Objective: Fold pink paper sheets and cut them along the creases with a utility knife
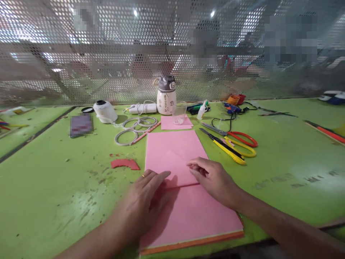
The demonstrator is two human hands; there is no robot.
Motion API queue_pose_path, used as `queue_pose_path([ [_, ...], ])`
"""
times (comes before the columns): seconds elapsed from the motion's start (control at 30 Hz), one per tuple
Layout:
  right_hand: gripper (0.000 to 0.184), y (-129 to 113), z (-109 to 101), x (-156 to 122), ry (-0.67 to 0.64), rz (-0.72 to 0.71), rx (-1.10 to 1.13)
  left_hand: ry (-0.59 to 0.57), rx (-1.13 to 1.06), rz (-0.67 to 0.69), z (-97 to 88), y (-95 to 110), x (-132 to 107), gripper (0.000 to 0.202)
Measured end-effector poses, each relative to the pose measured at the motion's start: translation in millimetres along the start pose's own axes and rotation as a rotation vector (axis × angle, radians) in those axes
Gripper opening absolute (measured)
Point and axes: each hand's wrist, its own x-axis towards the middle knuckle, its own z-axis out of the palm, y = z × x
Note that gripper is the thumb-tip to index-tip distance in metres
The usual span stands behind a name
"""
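An upper pink sheet (175, 147) lies flat, its near edge crossing a lower pink sheet (199, 212). I cannot tell whether the two are one folded piece. Orange layers (194, 242) show beneath the lower sheet at the front. My left hand (147, 198), with a ring on one finger, rests over the left side of that crossing edge, fingers stretched out; its underside is hidden. On the right side of the upper sheet, my right hand (214, 178) has its fingers curled in toward the thumb. Whatever is between those fingertips, if anything, cannot be made out.
Right of the sheets lie a yellow cutter knife (229, 151) and scissors (239, 140) with red and yellow handles. Left are a red scrap (125, 164) and grey rings (134, 127). Behind stand a bottle (165, 99), clear cup (179, 113), thread cone (105, 112) and perforated metal screen (113, 72).
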Motion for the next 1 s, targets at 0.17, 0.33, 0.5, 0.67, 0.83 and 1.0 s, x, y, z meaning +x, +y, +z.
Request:
queue_pose_path([
  [0.17,0.014,-1.2,1.4,2.7,0.07,0.003,0.061,0.004,-0.103,-0.116,5.2,-8.3,0.9,0.037],
  [0.33,0.015,-0.3,3.6,6.4,0.091,0.004,0.021,0.074,-0.032,-0.083,11.6,-9.4,7.0,0.035],
  [0.5,0.015,-6.3,3.9,10.3,0.11,-0.014,0.001,0.091,0.017,-0.046,8.9,-5.2,16.8,0.023],
  [0.67,0.016,-8.5,-5.0,10.4,0.112,-0.02,0.075,0.115,-0.013,-0.101,9.7,-8.3,15.3,0.026],
  [0.83,0.024,-9.0,-25.4,3.9,-0.044,0.075,0.086,0.086,0.064,-0.004,8.1,-4.6,13.1,0.024],
  [1.0,0.019,-7.2,-26.8,-3.5,-0.095,0.1,0.081,0.051,0.094,0.004,6.7,-0.3,12.4,0.023],
])
